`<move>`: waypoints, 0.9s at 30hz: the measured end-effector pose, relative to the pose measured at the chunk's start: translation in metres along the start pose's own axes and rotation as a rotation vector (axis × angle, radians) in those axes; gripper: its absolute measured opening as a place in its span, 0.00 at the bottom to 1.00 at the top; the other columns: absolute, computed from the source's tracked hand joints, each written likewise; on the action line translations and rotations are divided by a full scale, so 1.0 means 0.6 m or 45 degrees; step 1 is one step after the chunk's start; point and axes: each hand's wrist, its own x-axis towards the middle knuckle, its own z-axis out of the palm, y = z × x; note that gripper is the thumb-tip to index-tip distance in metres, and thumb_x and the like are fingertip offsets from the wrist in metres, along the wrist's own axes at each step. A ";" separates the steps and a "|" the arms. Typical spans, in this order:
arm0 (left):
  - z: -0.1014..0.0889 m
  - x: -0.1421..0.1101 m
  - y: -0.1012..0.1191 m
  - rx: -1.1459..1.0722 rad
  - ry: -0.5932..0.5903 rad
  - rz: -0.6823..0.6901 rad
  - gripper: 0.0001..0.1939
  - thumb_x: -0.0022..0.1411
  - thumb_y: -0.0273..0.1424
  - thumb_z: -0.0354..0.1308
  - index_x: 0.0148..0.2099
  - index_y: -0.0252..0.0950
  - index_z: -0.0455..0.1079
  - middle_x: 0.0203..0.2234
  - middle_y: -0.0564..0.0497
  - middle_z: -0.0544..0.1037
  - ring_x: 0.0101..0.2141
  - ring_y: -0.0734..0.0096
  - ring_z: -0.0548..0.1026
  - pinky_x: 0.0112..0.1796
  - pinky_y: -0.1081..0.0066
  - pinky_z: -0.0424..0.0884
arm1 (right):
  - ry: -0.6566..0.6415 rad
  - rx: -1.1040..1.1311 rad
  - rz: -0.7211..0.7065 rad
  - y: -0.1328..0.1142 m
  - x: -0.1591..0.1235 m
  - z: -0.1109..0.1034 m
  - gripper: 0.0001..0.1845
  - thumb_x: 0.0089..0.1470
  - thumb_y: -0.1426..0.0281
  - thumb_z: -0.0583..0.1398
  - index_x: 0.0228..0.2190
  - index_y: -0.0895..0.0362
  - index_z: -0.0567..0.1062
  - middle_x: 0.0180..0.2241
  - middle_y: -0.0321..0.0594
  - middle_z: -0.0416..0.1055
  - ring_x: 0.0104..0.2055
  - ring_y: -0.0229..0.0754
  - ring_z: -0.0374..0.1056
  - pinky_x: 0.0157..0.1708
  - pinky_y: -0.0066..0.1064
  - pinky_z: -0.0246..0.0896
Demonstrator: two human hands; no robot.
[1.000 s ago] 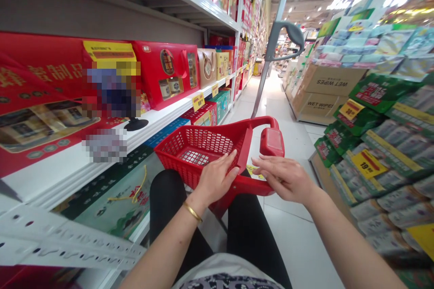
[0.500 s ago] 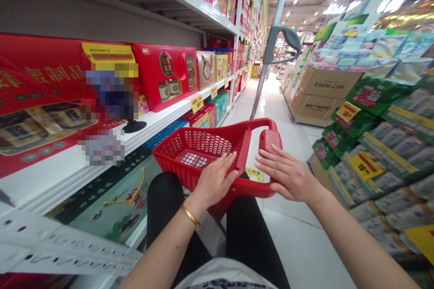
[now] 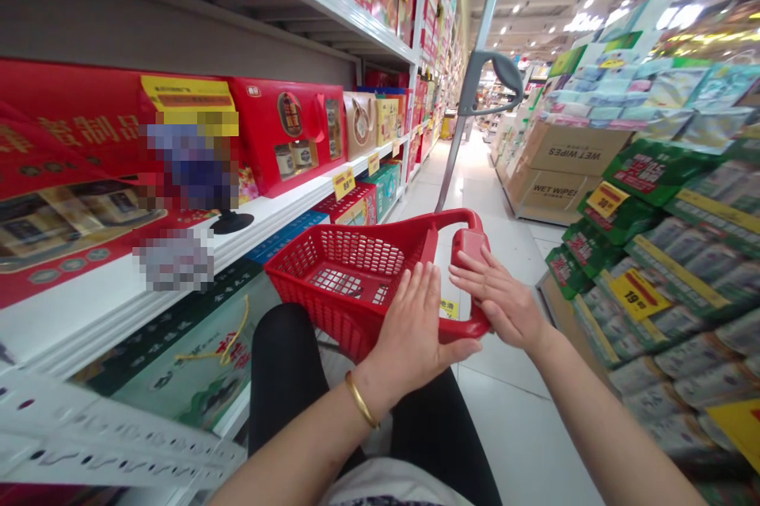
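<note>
My left hand [image 3: 414,332], with a gold bangle [image 3: 360,399] on its wrist, lies flat against the near side of a red plastic mesh shopping basket [image 3: 341,276]. Its fingers point up and are slightly spread. My right hand [image 3: 502,296] is just to its right, with the fingertips at the basket's red handle grip [image 3: 470,246]. Neither hand closes around anything. The basket stands on a cart frame over my lap, and its lower part is hidden behind my left hand.
White shelves of red gift boxes [image 3: 288,134] with yellow price tags run along the left. Green-wrapped packs [image 3: 656,169] and wet-wipes cartons [image 3: 575,150] stand on the right. A grey pole with a handle [image 3: 478,94] rises ahead above the tiled aisle [image 3: 511,419]. My black-clad legs [image 3: 279,379] lie below.
My left hand has shifted right and now stands flat against the basket's side. My right hand has come closer to the handle grip. The view has turned slightly.
</note>
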 end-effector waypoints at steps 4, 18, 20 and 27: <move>0.004 0.011 0.002 0.016 0.035 0.001 0.58 0.61 0.69 0.43 0.72 0.22 0.52 0.70 0.28 0.56 0.71 0.45 0.50 0.69 0.46 0.52 | 0.005 0.064 0.120 0.026 0.017 -0.007 0.23 0.69 0.67 0.51 0.61 0.47 0.70 0.61 0.40 0.71 0.73 0.52 0.49 0.73 0.63 0.31; 0.066 0.035 -0.033 -0.217 0.427 0.300 0.32 0.54 0.63 0.64 0.37 0.37 0.78 0.32 0.45 0.85 0.51 0.49 0.81 0.50 0.59 0.79 | -0.373 -0.057 0.468 0.111 0.062 -0.039 0.24 0.69 0.62 0.49 0.63 0.44 0.68 0.65 0.37 0.65 0.75 0.52 0.43 0.70 0.68 0.25; 0.062 0.031 -0.041 -0.231 0.401 0.330 0.32 0.54 0.63 0.63 0.36 0.36 0.77 0.32 0.45 0.85 0.51 0.50 0.81 0.49 0.61 0.79 | -0.403 -0.078 0.528 0.133 0.069 -0.043 0.24 0.69 0.61 0.49 0.62 0.45 0.69 0.65 0.39 0.66 0.74 0.53 0.46 0.70 0.67 0.29; 0.020 0.006 -0.067 -0.429 0.323 0.380 0.36 0.56 0.65 0.58 0.41 0.36 0.80 0.37 0.43 0.86 0.49 0.53 0.82 0.51 0.61 0.77 | -0.319 -0.149 0.691 0.123 0.059 -0.043 0.27 0.68 0.57 0.47 0.62 0.50 0.71 0.64 0.41 0.67 0.72 0.54 0.52 0.72 0.63 0.35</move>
